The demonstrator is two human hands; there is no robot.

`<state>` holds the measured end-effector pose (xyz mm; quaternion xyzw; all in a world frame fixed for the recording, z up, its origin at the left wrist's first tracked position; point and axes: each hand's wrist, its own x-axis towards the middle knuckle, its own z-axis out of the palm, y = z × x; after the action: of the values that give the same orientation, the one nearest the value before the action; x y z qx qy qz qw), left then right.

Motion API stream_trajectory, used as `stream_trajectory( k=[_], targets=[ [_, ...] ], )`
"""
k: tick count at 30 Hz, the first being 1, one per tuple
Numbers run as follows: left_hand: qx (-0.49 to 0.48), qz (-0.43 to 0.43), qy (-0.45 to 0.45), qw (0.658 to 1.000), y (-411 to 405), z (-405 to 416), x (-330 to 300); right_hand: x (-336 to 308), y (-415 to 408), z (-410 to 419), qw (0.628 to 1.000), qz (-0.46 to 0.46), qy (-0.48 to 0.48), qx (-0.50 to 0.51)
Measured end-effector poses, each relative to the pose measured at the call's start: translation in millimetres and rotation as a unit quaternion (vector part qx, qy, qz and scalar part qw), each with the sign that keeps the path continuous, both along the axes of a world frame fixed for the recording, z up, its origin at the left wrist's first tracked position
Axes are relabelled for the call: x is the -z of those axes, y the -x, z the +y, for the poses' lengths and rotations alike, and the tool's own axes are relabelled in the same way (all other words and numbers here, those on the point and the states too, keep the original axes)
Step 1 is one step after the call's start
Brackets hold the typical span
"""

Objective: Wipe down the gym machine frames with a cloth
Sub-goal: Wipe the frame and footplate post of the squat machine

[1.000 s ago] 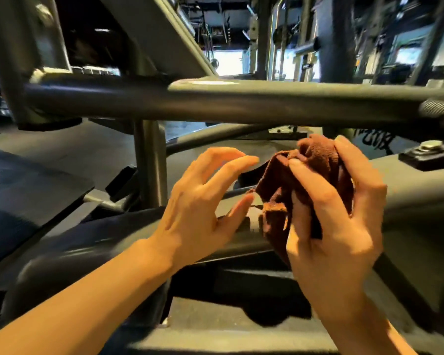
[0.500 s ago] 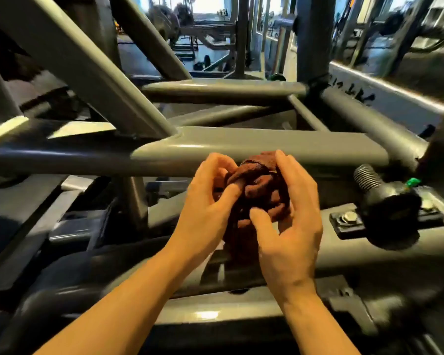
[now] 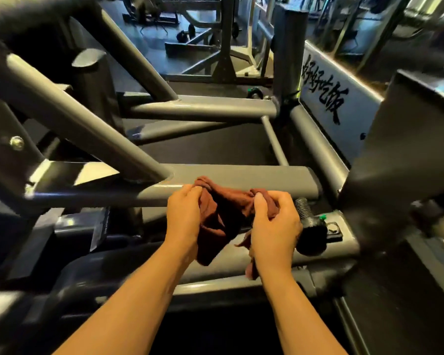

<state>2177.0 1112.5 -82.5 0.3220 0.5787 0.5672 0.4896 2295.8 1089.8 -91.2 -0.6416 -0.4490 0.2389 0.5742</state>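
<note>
- Two hands share the job right now, and going from my left, the slanted grey tube point(image 3: 87, 129) runs down into the joint where it meets the flat cross beam point(image 3: 236, 179)
- my left hand point(image 3: 183, 216) pinches one bunched end of the brown cloth point(image 3: 219, 216), fingers curled over the fabric just in front of that beam
- the cloth hangs slack between my hands, its middle sagging and a loose tail dropping below my right wrist; whether its top edge touches the beam I cannot tell
- my right hand point(image 3: 274, 221) grips the other bunched end, thumb on top, near the threaded bolt point(image 3: 303, 207) and the black knob point(image 3: 312, 237)
- I judge the step in hand is spreading the cloth out before laying it on the beam
- to do it well I should pull the ends apart until the fabric is flat, fold the dangling tail in so it cannot snag on the bolt, then press a broad pad onto the beam
- the welded joint at the left likely holds grime, so I would work the cloth into that corner and stroke rightwards along the beam
</note>
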Motion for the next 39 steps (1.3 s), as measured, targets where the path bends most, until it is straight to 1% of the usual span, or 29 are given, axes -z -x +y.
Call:
stream_trajectory(
  k=[1, 3, 5, 7, 8, 9, 10, 11, 12, 13, 14, 15, 17, 18, 21, 23, 25, 28, 29, 31, 32, 33, 34, 35, 36, 37, 38, 39],
  targets=[
    [0.027, -0.029, 0.020, 0.999, -4, -5, -7, -7, -2, -3, 1.000, -0.002, 0.013, 0.002],
    [0.035, -0.036, 0.054, 0.997, -17, -15, -21, -22, -5, -11, 0.999, -0.019, 0.031, 0.009],
    [0.012, 0.018, 0.089, 0.996, -31, -25, -34, -41, -9, -21, 0.997, -0.052, 0.044, 0.020],
    [-0.023, 0.075, 0.169, 0.982, -45, -40, -49, -63, -11, -35, 0.997, -0.047, 0.060, 0.031],
    [-0.033, 0.073, 0.212, 0.974, -54, -49, -60, -75, -12, -42, 0.997, -0.033, 0.066, 0.032],
    [-0.008, 0.035, 0.240, 0.970, -61, -56, -70, -87, -12, -50, 0.997, -0.018, 0.072, 0.029],
    [0.032, -0.044, 0.244, 0.968, -68, -63, -84, -98, -14, -57, 0.997, -0.012, 0.078, 0.026],
    [0.084, -0.133, 0.247, 0.956, -75, -69, -94, -110, -16, -66, 0.996, -0.014, 0.089, 0.020],
    [0.121, -0.186, 0.243, 0.944, -81, -75, -106, -121, -19, -73, 0.994, -0.017, 0.104, 0.014],
    [0.147, -0.208, 0.233, 0.938, -86, -79, -116, -132, -23, -82, 0.992, -0.020, 0.120, 0.013],
    [0.166, -0.206, 0.221, 0.939, -90, -83, -124, -142, -27, -91, 0.991, -0.016, 0.131, 0.015],
    [0.184, -0.177, 0.208, 0.944, -96, -87, -133, -153, -34, -100, 0.991, -0.007, 0.134, 0.021],
    [0.222, -0.078, 0.184, 0.955, -105, -99, -151, -171, -47, -119, 0.989, 0.008, 0.146, 0.021],
    [0.236, -0.045, 0.166, 0.956, -109, -106, -160, -177, -53, -129, 0.988, 0.011, 0.156, 0.011],
    [0.309, 0.004, 0.143, 0.940, -118, -130, -177, -188, -68, -157, 0.983, -0.001, 0.186, 0.003],
    [0.340, 0.065, 0.123, 0.930, -120, -142, -176, -193, -75, -176, 0.980, -0.026, 0.194, 0.028],
    [0.345, 0.132, 0.107, 0.923, -119, -146, -172, -197, -84, -196, 0.973, -0.069, 0.208, 0.066],
    [0.319, 0.158, 0.111, 0.928, -113, -143, -170, -203, -99, -225, 0.957, -0.102, 0.231, 0.142],
    [0.319, 0.179, 0.113, 0.924, -110, -143, -170, -203, -104, -236, 0.953, -0.102, 0.239, 0.156],
    [0.321, 0.236, 0.108, 0.911, -105, -140, -169, -201, -110, -254, 0.949, -0.101, 0.260, 0.146],
    [0.325, 0.239, 0.105, 0.909, -103, -140, -169, -198, -113, -263, 0.947, -0.106, 0.277, 0.126],
    [0.341, 0.210, 0.110, 0.910, -101, -140, -171, -194, -115, -270, 0.940, -0.123, 0.302, 0.103],
    [0.362, 0.170, 0.109, 0.910, -99, -141, -175, -191, -116, -277, 0.927, -0.157, 0.328, 0.089],
    [0.391, 0.153, 0.094, 0.903, -96, -141, -175, -186, -118, -282, 0.911, -0.201, 0.349, 0.086],
    [0.443, 0.199, 0.057, 0.872, -95, -140, -174, -183, -120, -286, 0.900, -0.232, 0.357, 0.092],
    [0.505, 0.303, -0.002, 0.808, -94, -141, -175, -180, -122, -287, 0.900, -0.242, 0.349, 0.100],
    [0.544, 0.423, -0.075, 0.721, -95, -145, -173, -177, -123, -286, 0.905, -0.238, 0.335, 0.107],
    [0.532, 0.525, -0.148, 0.648, -96, -151, -173, -178, -124, -283, 0.914, -0.220, 0.323, 0.112]
  ],
)
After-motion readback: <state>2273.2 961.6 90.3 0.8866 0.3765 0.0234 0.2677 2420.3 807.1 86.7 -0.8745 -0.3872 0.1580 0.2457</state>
